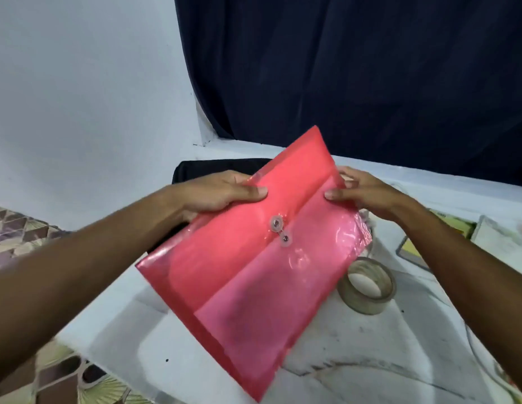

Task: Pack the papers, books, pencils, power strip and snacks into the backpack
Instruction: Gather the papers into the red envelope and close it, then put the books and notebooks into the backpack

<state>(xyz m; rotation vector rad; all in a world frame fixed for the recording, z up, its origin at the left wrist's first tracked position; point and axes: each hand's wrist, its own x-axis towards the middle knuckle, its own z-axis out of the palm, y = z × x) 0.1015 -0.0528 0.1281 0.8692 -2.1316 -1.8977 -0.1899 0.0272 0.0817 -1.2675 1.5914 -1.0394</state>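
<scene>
A red translucent plastic folder (248, 263) with two round string buttons on its flap is held tilted above the white table (356, 345). My left hand (221, 191) grips its upper left edge, thumb on top. My right hand (364, 191) grips the far right edge of the flap, thumb pressed on the front. Behind the folder, a black backpack (207, 167) lies at the back of the table, mostly hidden by the folder and my left hand.
A roll of clear tape (367, 285) stands on the table just right of the folder. Books or papers with yellow and white covers (458, 228) lie at the right edge. A dark curtain (356, 68) hangs behind; patterned floor shows at the left.
</scene>
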